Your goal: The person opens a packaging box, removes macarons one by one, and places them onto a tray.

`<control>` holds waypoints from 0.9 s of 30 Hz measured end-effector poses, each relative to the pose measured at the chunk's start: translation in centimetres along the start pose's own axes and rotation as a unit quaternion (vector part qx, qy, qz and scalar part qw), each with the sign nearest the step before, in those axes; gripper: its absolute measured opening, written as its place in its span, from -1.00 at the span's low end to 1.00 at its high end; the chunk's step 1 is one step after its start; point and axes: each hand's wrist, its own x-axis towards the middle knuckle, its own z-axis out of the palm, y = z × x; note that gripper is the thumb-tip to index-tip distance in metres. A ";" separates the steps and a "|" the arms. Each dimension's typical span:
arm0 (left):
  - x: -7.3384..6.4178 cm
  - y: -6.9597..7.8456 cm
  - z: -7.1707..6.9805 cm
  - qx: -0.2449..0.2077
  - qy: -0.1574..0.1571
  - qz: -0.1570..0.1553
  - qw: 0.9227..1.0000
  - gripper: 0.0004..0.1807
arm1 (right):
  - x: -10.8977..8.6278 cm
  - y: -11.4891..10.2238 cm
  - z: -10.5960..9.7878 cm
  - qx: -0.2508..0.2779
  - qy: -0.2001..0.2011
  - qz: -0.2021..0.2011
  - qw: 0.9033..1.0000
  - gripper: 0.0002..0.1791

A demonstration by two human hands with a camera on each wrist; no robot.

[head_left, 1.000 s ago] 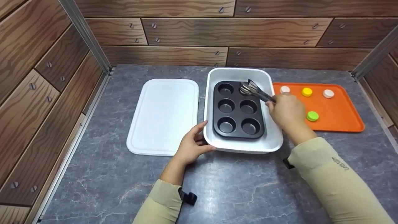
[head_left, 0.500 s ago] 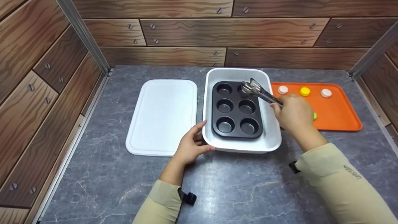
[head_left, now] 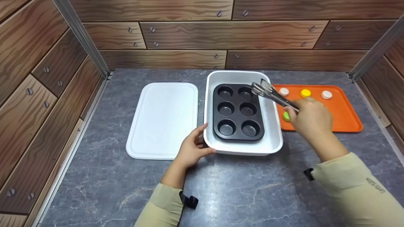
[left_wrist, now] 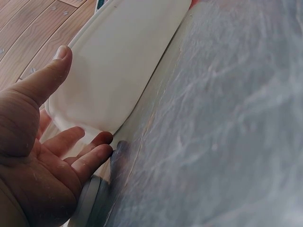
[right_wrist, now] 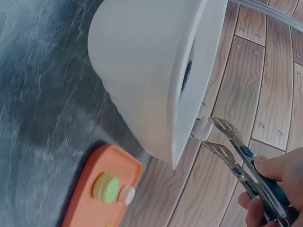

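My left hand (head_left: 191, 149) rests at the near left corner of a white plastic bin (head_left: 274, 142), fingers along its side and thumb at the front rim. In the left wrist view its fingers are loosely spread beside the white wall. A black muffin tin (head_left: 239, 118) lies inside the bin. My right hand (head_left: 312, 118) grips metal serving tongs (head_left: 274, 95) by their dark handles, over the right rim. The tong tips stand apart with nothing between them and overlap the tin's back right cup. A green macaron (right_wrist: 105, 188) sits on the orange tray (head_left: 347, 118), partly behind the hand in the head view.
On the tray's back part lie a white macaron (head_left: 284, 91), a yellow macaron (head_left: 305, 93) and another white macaron (head_left: 326, 94). A flat white lid (head_left: 164, 121) lies left of the bin. Wood-patterned walls (head_left: 183, 34) enclose the grey marbled table (head_left: 126, 192).
My right hand has drawn the tongs rightward and up, away from the back right cup toward the tray. My left hand stays at the bin's corner. The head view has shifted slightly.
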 end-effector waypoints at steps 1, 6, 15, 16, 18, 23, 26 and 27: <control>0.0 0.0 0.0 -0.001 0.000 -0.001 1.000 0.07 | -0.1 0.2 -0.2 -0.001 0.001 -0.001 1.000 -0.67; -0.1 0.0 -0.1 -0.002 0.001 -0.005 1.000 0.07 | -0.4 1.0 -0.9 -0.001 0.022 -0.009 1.000 -0.65; -0.1 0.0 -0.1 0.008 0.005 0.002 1.000 0.06 | -0.8 2.7 -1.8 -0.007 0.037 -0.002 0.999 -0.65; -0.1 0.0 0.0 0.007 0.004 0.001 1.000 0.06 | -0.9 3.0 -2.0 -0.008 0.037 0.001 0.999 -0.65; -0.1 0.0 0.0 0.007 0.004 0.002 1.000 0.06 | -1.1 3.5 -2.3 -0.014 0.032 0.012 0.999 -0.64; 0.0 0.0 0.0 0.003 0.001 0.004 1.000 0.06 | -1.3 4.8 -3.2 -0.024 0.016 0.042 0.999 -0.59; 0.0 0.1 0.0 0.002 0.001 0.003 1.000 0.06 | -1.5 5.7 -3.5 -0.020 0.013 0.049 0.998 -0.58; 0.0 0.1 0.1 0.003 0.000 0.003 1.000 0.07 | -1.6 6.0 -3.5 -0.021 0.012 0.052 0.998 -0.58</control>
